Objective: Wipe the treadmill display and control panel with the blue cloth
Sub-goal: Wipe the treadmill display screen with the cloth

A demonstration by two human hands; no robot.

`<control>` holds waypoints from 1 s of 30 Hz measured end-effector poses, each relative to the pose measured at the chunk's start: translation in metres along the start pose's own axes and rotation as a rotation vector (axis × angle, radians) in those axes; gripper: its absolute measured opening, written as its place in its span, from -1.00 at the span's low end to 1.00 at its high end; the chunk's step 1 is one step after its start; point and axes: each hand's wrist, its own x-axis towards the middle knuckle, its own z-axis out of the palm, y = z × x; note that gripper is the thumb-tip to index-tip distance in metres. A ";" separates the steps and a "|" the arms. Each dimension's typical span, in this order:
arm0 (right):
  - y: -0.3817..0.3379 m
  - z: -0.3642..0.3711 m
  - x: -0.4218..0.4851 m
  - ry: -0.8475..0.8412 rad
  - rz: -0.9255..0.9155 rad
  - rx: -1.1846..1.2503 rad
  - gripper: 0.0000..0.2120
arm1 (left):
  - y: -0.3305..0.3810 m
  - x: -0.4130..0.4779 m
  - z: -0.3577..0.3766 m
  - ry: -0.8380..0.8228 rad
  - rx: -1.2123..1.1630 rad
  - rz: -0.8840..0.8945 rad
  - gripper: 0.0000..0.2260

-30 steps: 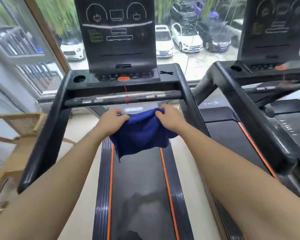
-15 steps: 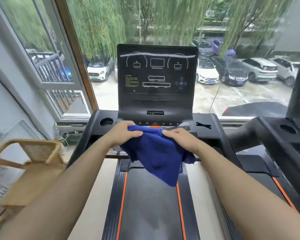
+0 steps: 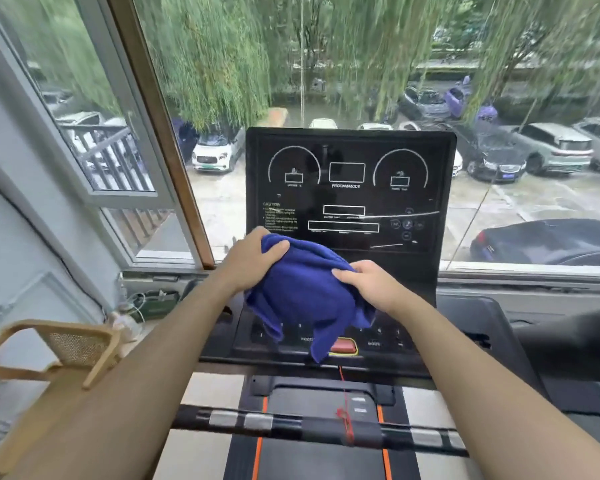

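Observation:
The blue cloth (image 3: 302, 292) hangs bunched between both hands in front of the treadmill. My left hand (image 3: 253, 258) grips its upper left corner, at the lower left edge of the black display (image 3: 349, 188). My right hand (image 3: 371, 284) holds the cloth's right side, just below the display. The cloth's lower folds drape over the control panel (image 3: 374, 341), hiding part of the buttons and the left end of the red stop button (image 3: 345, 347). Whether the cloth touches the display I cannot tell.
A grip bar (image 3: 291, 424) with silver sensors crosses below the console, with a red safety cord (image 3: 345, 414) knotted on it. A wooden chair (image 3: 59, 355) stands at the left. A second treadmill's arm (image 3: 568, 344) lies at the right. A large window (image 3: 361, 64) is behind.
Both hands have risen with the cloth from above the belt, past the grip bar, up to the control panel and the display's lower edge. The view has tilted upward.

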 end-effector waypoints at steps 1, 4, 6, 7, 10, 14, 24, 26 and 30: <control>0.003 -0.003 0.011 -0.013 -0.016 0.025 -0.74 | -0.002 0.013 0.001 -0.011 -0.023 -0.010 -0.70; 0.009 -0.015 0.040 0.030 -0.026 0.075 -0.70 | -0.003 0.049 0.000 -0.003 -0.161 -0.045 -0.72; 0.012 -0.022 0.060 0.082 -0.058 0.137 -0.76 | -0.003 0.068 -0.001 0.039 -0.209 -0.049 -0.72; 0.012 -0.025 0.069 0.084 -0.088 0.192 -0.76 | -0.003 0.077 -0.001 0.084 -0.211 -0.039 -0.73; 0.003 -0.032 0.090 0.101 -0.166 0.297 -0.59 | 0.000 0.097 0.000 0.321 -0.161 0.041 -0.78; -0.028 -0.037 0.110 0.273 -0.317 0.259 -0.64 | 0.007 0.121 -0.002 0.624 -0.077 0.188 -0.75; -0.111 -0.019 0.259 0.919 -0.633 -0.530 -0.56 | 0.027 0.251 0.000 0.724 0.476 0.262 -0.59; -0.092 -0.009 0.281 0.858 -0.614 -0.874 -0.50 | 0.005 0.262 0.014 0.605 0.596 0.301 -0.47; -0.037 0.007 0.271 0.686 -0.581 -1.119 -0.41 | -0.059 0.239 0.041 0.512 0.676 0.353 -0.41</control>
